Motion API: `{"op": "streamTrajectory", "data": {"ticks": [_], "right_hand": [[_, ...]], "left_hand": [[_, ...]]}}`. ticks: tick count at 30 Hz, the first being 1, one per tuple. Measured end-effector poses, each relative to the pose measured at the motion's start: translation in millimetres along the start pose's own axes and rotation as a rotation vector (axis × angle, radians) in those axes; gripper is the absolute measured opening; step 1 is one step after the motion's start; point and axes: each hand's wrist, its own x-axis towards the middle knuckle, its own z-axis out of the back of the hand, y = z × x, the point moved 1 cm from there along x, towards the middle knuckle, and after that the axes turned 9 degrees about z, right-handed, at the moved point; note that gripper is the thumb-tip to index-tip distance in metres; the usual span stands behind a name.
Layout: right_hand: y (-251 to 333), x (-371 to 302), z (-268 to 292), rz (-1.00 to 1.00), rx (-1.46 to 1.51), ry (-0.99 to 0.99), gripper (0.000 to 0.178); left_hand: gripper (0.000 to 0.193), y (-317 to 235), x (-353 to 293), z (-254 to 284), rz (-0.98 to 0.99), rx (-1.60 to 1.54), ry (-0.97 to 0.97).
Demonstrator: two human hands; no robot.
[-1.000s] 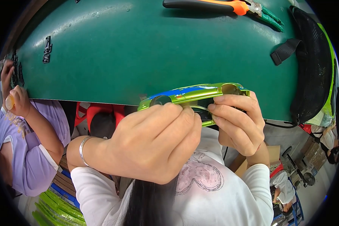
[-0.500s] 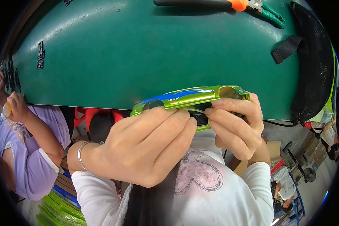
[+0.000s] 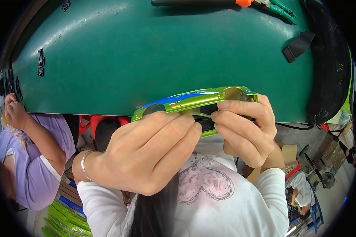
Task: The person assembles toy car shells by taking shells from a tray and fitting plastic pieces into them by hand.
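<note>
A shiny green toy car body shell [image 3: 201, 100] with blue and white markings is held up at the near edge of the table. Rounded wheel cut-outs show along its side, and dark parts show through its openings. My left hand [image 3: 146, 148] is closed on its left end, fingers curled over the side. On the right end, my right hand [image 3: 249, 128] grips it, with fingertips pressed at the window opening close to my left fingertips. Both thumbs are hidden, and whatever lies beneath the fingers cannot be made out.
A green tabletop [image 3: 146, 51] stretches ahead. Pliers [image 3: 241, 3] with orange and black on a handle lie at the far edge. A black mesh bag [image 3: 330, 75] with a strap is at the right. Small black parts [image 3: 40, 63] lie left, near a co-worker's hand [image 3: 16, 112].
The car shell and my hands have shifted slightly left in view, with the grip unchanged. The co-worker's hands at the left have moved together.
</note>
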Motion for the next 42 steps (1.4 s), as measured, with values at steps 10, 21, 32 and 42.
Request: {"op": "streamTrajectory", "data": {"ticks": [10,21,32,42], "right_hand": [[0.4,0.4,0.0,0.004,-0.017,0.007,0.029],[-3.6,4.0,0.9,-0.027,-0.080,0.023,0.030],[-0.4,5.9,-3.3,-0.035,-0.095,0.048,0.024],[-2.7,5.3,-3.5,-0.101,-0.144,0.045,0.022]], "left_hand": [[0.037,0.2,-1.1,-0.7,-0.008,0.004,0.000],[0.029,-15.8,2.6,-6.2,0.195,-0.006,-0.044],[0.031,0.6,1.7,-39.0,-0.082,0.234,-0.324],[0.019,-3.9,4.2,-31.4,0.086,0.275,-0.347]]}}
